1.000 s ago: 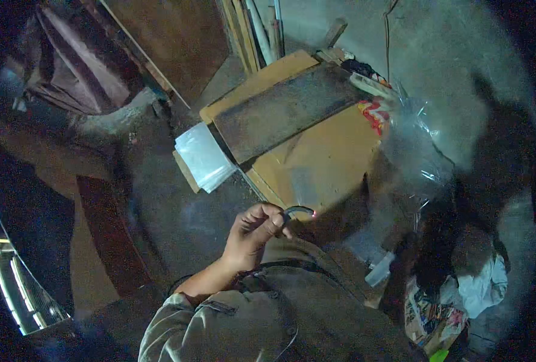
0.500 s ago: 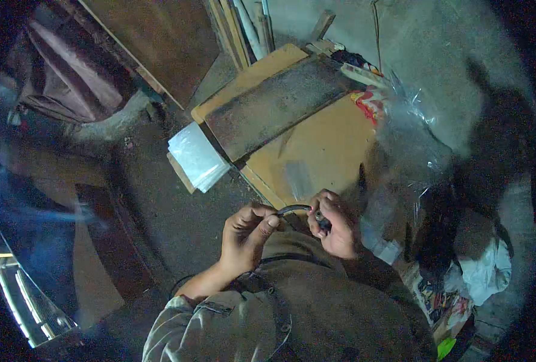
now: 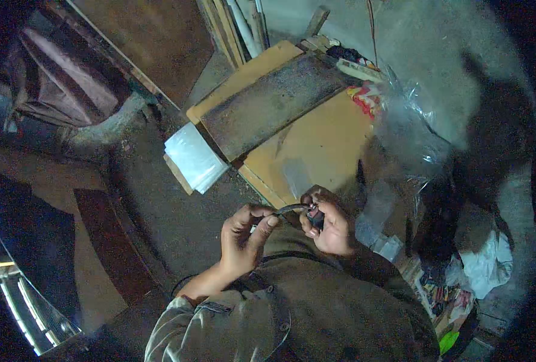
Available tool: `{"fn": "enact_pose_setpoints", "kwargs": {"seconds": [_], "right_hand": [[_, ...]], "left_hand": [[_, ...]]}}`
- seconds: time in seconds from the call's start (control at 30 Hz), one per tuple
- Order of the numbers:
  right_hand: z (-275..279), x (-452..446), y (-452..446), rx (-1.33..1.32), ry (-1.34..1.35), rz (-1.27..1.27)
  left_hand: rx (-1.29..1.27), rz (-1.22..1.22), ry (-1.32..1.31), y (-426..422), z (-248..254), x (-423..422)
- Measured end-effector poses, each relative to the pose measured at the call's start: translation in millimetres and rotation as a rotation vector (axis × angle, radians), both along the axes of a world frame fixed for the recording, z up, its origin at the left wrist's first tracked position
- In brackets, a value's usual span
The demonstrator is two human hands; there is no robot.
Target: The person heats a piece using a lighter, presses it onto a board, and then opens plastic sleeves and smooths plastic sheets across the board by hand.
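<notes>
So, both hands are up in front of the dark shirt point(image 3: 238, 317). The left hand point(image 3: 241, 235) is pinching one end of a thin, curved dark strip point(image 3: 291, 208) between thumb and forefinger. The right hand point(image 3: 333, 229) has its fingers curled round a small dark object point(image 3: 316, 221), right at the strip's other end. Can't really tell what that object is, or whether those fingers touch the strip too. The strip bows gently upward between the two hands.

Going out from there, a tan board point(image 3: 322, 145) sits around 12 to 1 o'clock, with a stained dark panel point(image 3: 274, 102) lying across it. A stack of whitish sheets point(image 3: 194, 158) is at 10 o'clock, just beside the panel's near-left corner. Red-and-white wrapping point(image 3: 363, 101) is at 1 o'clock, and crinkly clear plastic point(image 3: 422, 136) at 2. Some upright sticks point(image 3: 224, 33) are up at 11, draped cloth point(image 3: 69, 78) farther out at 10, and a pale crumpled bag point(image 3: 488, 265) just past 3.
</notes>
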State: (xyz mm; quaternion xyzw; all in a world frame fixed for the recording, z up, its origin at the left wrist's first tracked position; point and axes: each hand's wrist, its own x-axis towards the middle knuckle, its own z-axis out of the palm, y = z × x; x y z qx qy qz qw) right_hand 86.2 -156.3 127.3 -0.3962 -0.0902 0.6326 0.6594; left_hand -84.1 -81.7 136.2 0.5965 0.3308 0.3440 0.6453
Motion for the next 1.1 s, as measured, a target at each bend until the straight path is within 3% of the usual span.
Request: {"fn": "enact_pose_setpoints", "kwargs": {"seconds": [0.27, 0.33, 0.37, 0.4, 0.47, 0.57, 0.8, 0.9, 1.0, 1.1], "right_hand": [[-10.0, -4.7, 1.4, -0.068, -0.125, -0.004], [-13.5, -2.7, 1.6, 0.095, -0.096, 0.041], [-11.6, 0.1, 1.8, 0.099, -0.094, 0.098], [14.1, -8.7, 6.7, -0.086, -0.044, -0.011], [-9.2, -11.7, -1.4, -0.106, -0.024, -0.048], [-1.8, -12.1, -0.9, -0.130, -0.050, -0.063], [-5.3, -11.4, -0.5, -0.013, -0.074, -0.006], [-9.0, -14.6, -0.8, -0.135, 0.021, -0.075], [-5.3, -12.6, 0.1, 0.001, -0.028, 0.009], [-8.2, -17.3, -0.3, -0.151, -0.011, -0.075]], "left_hand": [[0.024, 0.048, 0.025, -1.8, -7.4, -2.9], [-0.076, 0.056, -0.112, -4.6, -11.2, 0.6], [0.029, 0.086, -0.020, -4.6, -12.8, -1.3], [-0.064, 0.062, -0.003, -5.5, -9.0, -2.6], [0.143, 0.041, 0.037, -1.7, -11.9, -4.0], [0.036, 0.059, 0.024, -4.5, -11.9, -4.9], [0.058, 0.048, 0.029, -4.8, 0.3, -4.8], [0.005, 0.009, 0.088, -4.7, 2.4, -5.9], [0.037, 0.032, 0.022, -6.1, -5.2, -3.1], [0.078, 0.039, -0.003, -5.5, -5.4, -2.1]]}}
